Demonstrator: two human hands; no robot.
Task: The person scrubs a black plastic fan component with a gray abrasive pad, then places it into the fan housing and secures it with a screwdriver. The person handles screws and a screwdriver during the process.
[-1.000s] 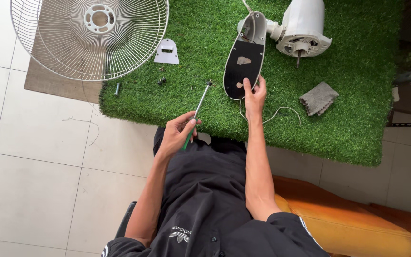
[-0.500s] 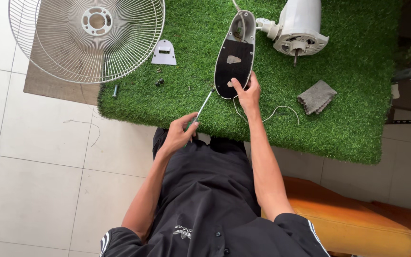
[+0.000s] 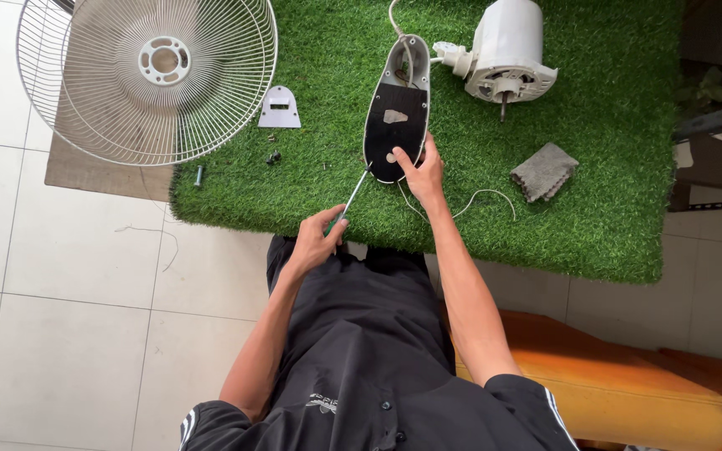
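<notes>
A: You are sitting over pale glossy floor tiles [image 3: 68,334], with a shaggy green artificial-grass mat [image 3: 612,217] lying ahead of you and an orange cushion [image 3: 628,392] at your right.

B: And what are your hands doing?

A: Your left hand [image 3: 317,240] is curling its grip closed around the handle of a slim metal-shafted screwdriver [image 3: 351,199], whose tip is reaching the near left edge of the fan base [image 3: 397,108]. That base, an elongated oval shell with a flat black plate, is lying on the mat. Your right hand [image 3: 421,171] is pressing its near end, fingers spread, grasping nothing.

B: Around it?

A: A round white wire fan guard [image 3: 148,75] is resting partly on brown cardboard [image 3: 102,171]; a cylindrical white motor [image 3: 507,50] is lying just beyond the base; a crumpled grey cloth [image 3: 543,171], a small white plastic plate [image 3: 280,108] and loose dark screws [image 3: 273,156] are dotting the grass.
</notes>
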